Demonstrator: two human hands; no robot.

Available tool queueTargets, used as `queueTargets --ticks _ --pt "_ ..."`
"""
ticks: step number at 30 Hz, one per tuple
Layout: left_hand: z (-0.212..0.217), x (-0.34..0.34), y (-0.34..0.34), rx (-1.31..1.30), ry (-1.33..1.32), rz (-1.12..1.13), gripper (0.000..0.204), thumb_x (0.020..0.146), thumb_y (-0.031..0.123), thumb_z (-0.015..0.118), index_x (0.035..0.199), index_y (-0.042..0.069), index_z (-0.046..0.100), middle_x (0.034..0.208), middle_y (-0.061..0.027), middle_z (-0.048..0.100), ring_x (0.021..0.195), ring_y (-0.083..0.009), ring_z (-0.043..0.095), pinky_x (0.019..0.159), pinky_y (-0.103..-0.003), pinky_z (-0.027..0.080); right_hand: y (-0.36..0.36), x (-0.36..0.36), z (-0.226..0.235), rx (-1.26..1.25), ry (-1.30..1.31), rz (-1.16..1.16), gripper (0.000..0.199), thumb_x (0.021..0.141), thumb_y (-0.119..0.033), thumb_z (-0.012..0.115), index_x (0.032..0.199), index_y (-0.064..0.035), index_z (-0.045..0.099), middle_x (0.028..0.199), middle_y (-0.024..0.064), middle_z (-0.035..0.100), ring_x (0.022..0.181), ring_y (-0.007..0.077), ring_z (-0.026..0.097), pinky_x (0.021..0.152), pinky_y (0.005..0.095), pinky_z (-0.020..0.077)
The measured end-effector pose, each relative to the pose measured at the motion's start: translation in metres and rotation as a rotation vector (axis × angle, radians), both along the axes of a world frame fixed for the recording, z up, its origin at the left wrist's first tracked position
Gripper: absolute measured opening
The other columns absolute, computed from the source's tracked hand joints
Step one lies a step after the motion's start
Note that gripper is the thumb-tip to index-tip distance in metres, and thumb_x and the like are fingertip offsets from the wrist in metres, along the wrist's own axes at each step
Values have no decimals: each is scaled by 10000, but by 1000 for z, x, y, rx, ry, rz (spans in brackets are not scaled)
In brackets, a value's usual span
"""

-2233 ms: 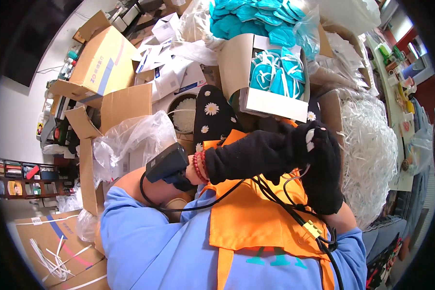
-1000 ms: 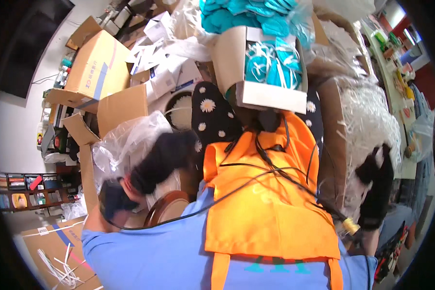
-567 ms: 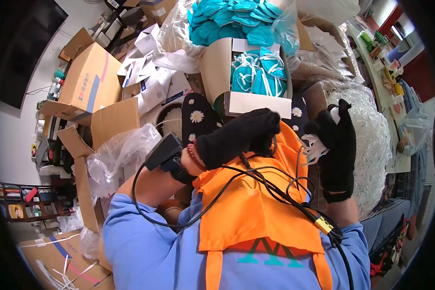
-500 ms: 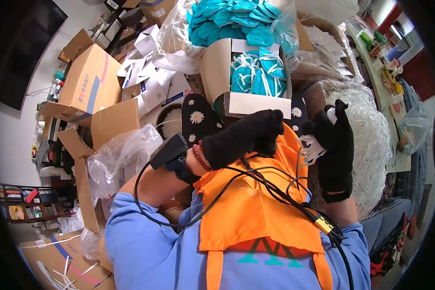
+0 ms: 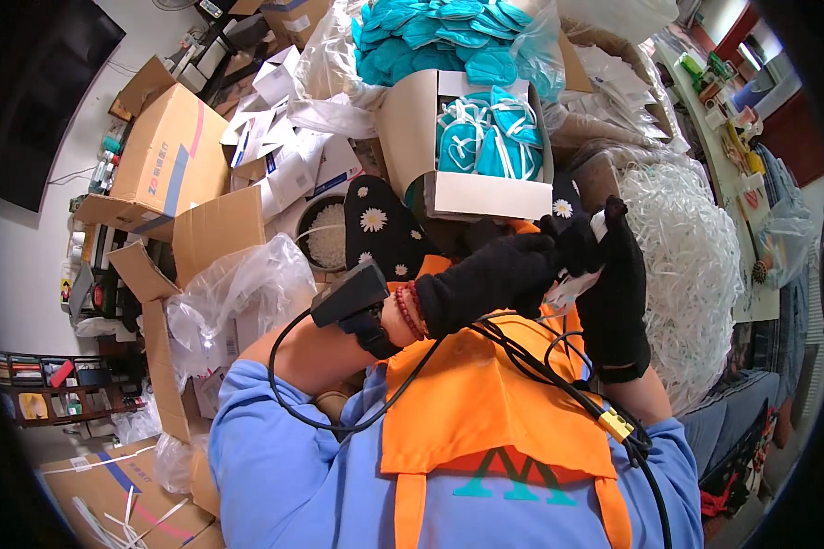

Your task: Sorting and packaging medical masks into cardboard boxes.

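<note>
My right hand (image 5: 615, 293), in a black glove, is closed on a small bunch of thin white straps (image 5: 572, 289); a white end also shows near its upper fingers. My left hand (image 5: 490, 282), gloved in black too, reaches across to it with curled fingertips at the straps. What the left fingers pinch is hidden. Just beyond the hands, an open white box (image 5: 493, 197) holds several teal fabric face masks (image 5: 490, 146) with white straps. Right of my right hand rises a big heap of white straps (image 5: 691, 284).
A pile of teal masks (image 5: 439, 37) lies behind the box. At left stand an open brown carton (image 5: 169, 156) and clear plastic film (image 5: 238, 302). Black cables (image 5: 549, 375) cross my orange apron (image 5: 494, 421). A long table (image 5: 742, 229) runs along the right.
My left hand has moved right and slightly down, up to the right hand. The right hand has shifted left with the straps, so both now meet.
</note>
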State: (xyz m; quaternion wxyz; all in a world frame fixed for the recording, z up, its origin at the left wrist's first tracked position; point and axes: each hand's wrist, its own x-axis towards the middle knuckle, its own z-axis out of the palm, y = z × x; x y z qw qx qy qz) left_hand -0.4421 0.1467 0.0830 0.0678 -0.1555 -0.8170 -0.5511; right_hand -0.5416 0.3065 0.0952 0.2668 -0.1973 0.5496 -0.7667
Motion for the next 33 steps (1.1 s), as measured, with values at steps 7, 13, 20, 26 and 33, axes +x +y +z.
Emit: queueTargets --ticks 7,13,20,26,33 --pt "13 11 1 715 -502 6 246 950 118 561 1162 -6 569 990 -152 604 866 -264 628 786 -371 528 -9 8 19 182 152 22 639 1000 -431 493 1432 7 322 1256 241 596 1159 365 604 1016 457 463" --pt "28 8 -1 479 -654 11 199 982 144 535 1102 -10 573 979 -124 599 836 -189 607 745 -362 516 -5 0 -8 98 3 36 591 991 -452 505 1336 24 448 1125 183 649 1150 300 604 1009 405 465" --pt "1 5 -4 -52 68 -23 186 974 149 517 1025 -4 607 851 -101 618 719 -257 626 670 -361 516 -4 6 7 -130 -344 86 482 1012 -392 493 1318 -20 491 1088 123 630 1062 254 612 970 397 485" --pt "18 30 10 -124 204 59 125 884 135 590 871 12 608 809 -152 601 740 -297 637 626 -383 521 5 27 62 167 -88 -2 317 1013 -319 515 1204 -66 537 918 75 617 799 184 628 728 321 530" --pt "26 60 -1 -239 6 -75 176 883 191 575 925 20 589 874 -140 607 731 -302 639 627 -403 519 36 25 61 363 97 -197 223 997 -202 534 1137 -33 575 868 73 644 741 163 631 670 302 516"
